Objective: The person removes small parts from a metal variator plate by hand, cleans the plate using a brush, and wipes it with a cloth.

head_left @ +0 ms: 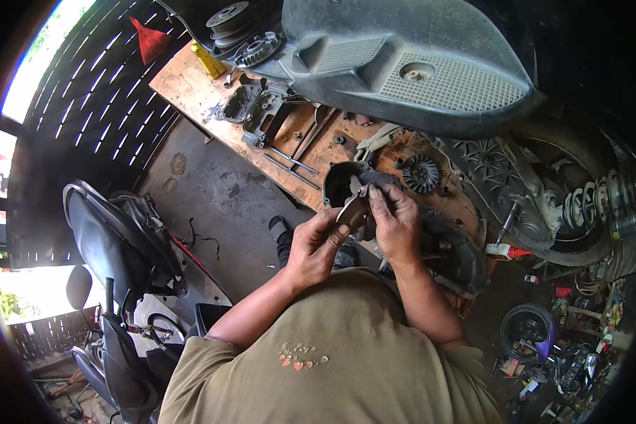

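Note:
In front of my chest, my left hand (316, 246) grips a small curved metal part (351, 213) between thumb and fingers. It has a pale edge and a brownish face; its exact kind is unclear. My right hand (396, 220) is closed at the part's upper right end, with a thin grey piece (364, 191) pinched at its fingertips. Whether that piece is cloth or sandpaper I cannot tell. Just behind the hands sits a dark round housing (334, 185) on the wooden bench (275, 164). A finned fan wheel (420, 174) lies right of it.
Engine casings (265, 116), metal rods (290, 168) and a yellow bottle (207, 61) lie on the bench. A scooter body panel (431, 78) overhangs it. At right are a shock spring (583, 205) and a red-capped tube (509, 251); a scooter seat (109, 226) stands left.

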`<state>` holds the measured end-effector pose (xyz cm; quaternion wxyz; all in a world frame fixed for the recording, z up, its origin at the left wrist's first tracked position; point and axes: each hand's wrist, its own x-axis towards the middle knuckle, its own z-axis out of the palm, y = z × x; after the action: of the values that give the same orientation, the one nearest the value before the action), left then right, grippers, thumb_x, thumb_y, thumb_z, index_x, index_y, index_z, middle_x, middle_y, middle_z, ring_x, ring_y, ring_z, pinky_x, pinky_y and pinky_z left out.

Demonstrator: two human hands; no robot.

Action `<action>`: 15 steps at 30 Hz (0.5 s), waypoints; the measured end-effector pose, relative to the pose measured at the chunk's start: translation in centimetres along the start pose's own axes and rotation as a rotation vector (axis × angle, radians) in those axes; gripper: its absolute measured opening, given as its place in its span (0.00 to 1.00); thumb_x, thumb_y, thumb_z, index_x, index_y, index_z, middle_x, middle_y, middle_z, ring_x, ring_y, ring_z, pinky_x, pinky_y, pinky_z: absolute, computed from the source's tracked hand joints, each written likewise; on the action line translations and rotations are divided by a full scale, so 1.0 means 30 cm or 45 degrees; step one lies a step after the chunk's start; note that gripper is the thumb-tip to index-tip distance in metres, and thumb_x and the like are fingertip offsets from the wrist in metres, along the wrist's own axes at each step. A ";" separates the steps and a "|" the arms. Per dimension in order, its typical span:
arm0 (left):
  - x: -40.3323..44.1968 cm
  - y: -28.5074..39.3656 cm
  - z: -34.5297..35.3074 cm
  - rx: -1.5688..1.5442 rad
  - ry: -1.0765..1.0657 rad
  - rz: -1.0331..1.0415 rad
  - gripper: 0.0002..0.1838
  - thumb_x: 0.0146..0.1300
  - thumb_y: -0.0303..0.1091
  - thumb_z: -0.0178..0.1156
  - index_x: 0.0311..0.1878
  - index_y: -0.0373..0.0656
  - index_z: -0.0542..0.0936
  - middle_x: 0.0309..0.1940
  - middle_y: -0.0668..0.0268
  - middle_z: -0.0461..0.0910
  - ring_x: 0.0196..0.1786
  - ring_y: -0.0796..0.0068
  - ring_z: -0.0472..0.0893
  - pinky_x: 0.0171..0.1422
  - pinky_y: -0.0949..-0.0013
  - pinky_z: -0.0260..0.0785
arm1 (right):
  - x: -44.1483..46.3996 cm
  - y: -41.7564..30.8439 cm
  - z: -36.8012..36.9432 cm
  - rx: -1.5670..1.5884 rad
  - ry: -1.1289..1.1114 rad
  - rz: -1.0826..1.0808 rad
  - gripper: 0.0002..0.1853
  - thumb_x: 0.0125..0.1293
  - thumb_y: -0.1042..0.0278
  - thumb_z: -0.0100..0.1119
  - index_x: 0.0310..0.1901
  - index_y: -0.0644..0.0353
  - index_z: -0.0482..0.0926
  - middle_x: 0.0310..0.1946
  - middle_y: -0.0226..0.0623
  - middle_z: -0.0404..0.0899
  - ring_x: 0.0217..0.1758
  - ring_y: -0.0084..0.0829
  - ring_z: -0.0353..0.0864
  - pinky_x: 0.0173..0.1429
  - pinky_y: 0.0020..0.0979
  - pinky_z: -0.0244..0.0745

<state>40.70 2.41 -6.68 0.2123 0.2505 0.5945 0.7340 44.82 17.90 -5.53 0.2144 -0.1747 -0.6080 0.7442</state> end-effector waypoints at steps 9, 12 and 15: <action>0.031 0.003 -0.017 -1.221 0.171 -0.578 0.18 0.72 0.29 0.54 0.64 0.44 0.70 0.58 0.59 0.79 0.59 0.60 0.81 0.63 0.49 0.77 | -0.001 0.044 0.042 -0.186 0.071 -0.159 0.13 0.74 0.64 0.58 0.53 0.64 0.82 0.45 0.34 0.85 0.47 0.23 0.81 0.54 0.26 0.75; 0.058 0.021 -0.022 -1.331 0.176 -0.539 0.20 0.71 0.30 0.56 0.64 0.46 0.70 0.59 0.61 0.78 0.61 0.62 0.80 0.64 0.53 0.77 | -0.037 0.029 0.061 -0.185 -0.004 -0.049 0.13 0.72 0.67 0.60 0.53 0.64 0.81 0.45 0.35 0.85 0.47 0.24 0.81 0.53 0.28 0.76; 0.057 0.009 -0.024 -1.272 0.238 -0.571 0.22 0.71 0.30 0.55 0.66 0.45 0.69 0.60 0.61 0.78 0.60 0.63 0.80 0.64 0.55 0.77 | -0.014 0.067 0.032 -0.338 0.040 -0.099 0.10 0.71 0.65 0.61 0.44 0.64 0.81 0.36 0.37 0.83 0.40 0.28 0.81 0.46 0.30 0.74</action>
<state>38.91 2.84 -6.35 0.4028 -0.0795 0.2293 0.8826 44.46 16.53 -7.31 0.2274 -0.1894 -0.7039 0.6457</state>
